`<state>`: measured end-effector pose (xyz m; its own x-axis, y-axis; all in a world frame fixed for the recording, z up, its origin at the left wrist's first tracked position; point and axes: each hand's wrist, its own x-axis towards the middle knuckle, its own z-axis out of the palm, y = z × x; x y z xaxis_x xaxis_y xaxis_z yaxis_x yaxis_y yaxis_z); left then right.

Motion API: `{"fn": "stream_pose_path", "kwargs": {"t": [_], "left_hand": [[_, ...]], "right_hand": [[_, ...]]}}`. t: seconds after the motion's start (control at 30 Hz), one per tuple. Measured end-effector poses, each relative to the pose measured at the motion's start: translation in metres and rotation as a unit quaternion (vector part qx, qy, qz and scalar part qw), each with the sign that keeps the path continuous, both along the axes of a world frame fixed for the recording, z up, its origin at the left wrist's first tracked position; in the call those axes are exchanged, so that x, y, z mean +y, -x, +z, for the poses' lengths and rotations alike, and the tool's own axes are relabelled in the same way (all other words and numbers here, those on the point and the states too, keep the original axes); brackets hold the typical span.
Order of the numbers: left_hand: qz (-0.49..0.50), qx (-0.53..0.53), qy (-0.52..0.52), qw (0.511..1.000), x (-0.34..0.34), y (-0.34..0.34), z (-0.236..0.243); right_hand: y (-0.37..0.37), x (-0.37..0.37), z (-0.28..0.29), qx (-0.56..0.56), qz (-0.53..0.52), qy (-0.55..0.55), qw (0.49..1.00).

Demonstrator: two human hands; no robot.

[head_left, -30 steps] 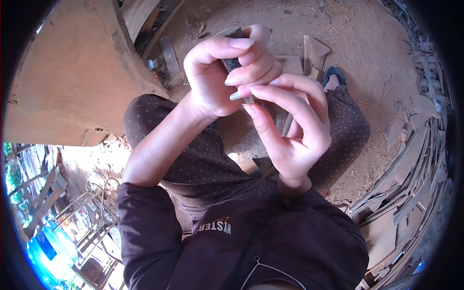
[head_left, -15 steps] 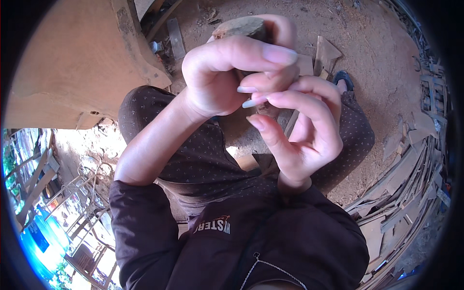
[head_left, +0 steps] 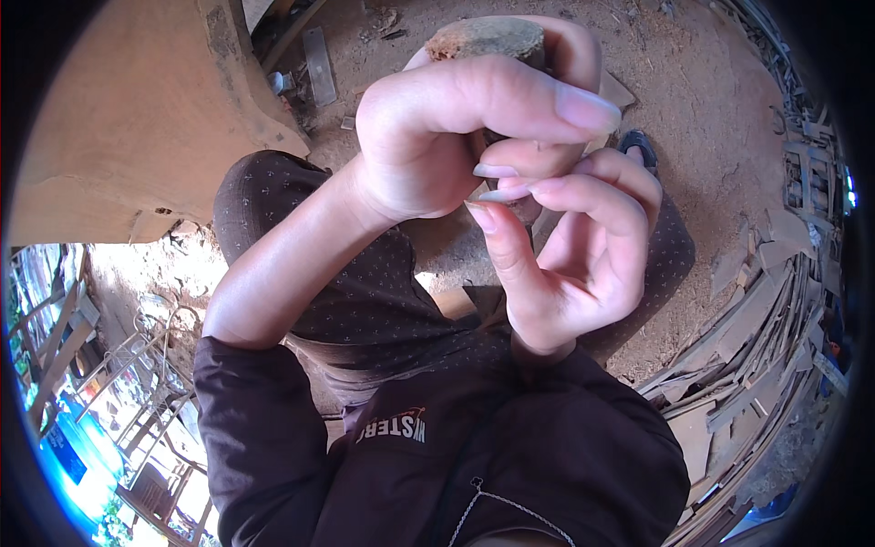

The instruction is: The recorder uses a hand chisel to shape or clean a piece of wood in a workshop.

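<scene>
Above the earthen floor, at the upper middle of the view, we hold a brown, rough-edged piece with its flat oval end exposed. Our left hand is curled around it, thumb crossing in front. Our right hand sits just below, thumb tip and fingertips drawn close together; we cannot tell whether they pinch anything. Beneath both hands we have patterned dark trousers. Farther out, we find a large tan panel at left and stacked thin slats at right.
</scene>
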<state>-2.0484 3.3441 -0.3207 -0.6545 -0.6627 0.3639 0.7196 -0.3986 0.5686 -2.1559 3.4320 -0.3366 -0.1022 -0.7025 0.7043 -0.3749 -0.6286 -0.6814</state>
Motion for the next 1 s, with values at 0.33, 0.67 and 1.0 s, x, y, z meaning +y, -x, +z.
{"fn": "stream_pose_path", "kwargs": {"t": [0.33, 0.67, 1.0], "left_hand": [[-0.049, 0.048, -0.041, 0.997, -0.004, 0.011, -0.011], [0.231, -0.394, -0.014, 0.890, -0.028, -0.022, 0.007], [0.566, -0.513, 0.034, 0.644, -0.082, -0.108, 0.011]], "right_hand": [[0.000, -0.004, 0.001, 0.009, -0.044, 0.004, 0.999], [0.048, -0.028, -0.027, -0.004, -0.040, -0.246, 0.968], [0.058, -0.156, -0.288, 0.250, -0.041, -0.447, 0.858]]}}
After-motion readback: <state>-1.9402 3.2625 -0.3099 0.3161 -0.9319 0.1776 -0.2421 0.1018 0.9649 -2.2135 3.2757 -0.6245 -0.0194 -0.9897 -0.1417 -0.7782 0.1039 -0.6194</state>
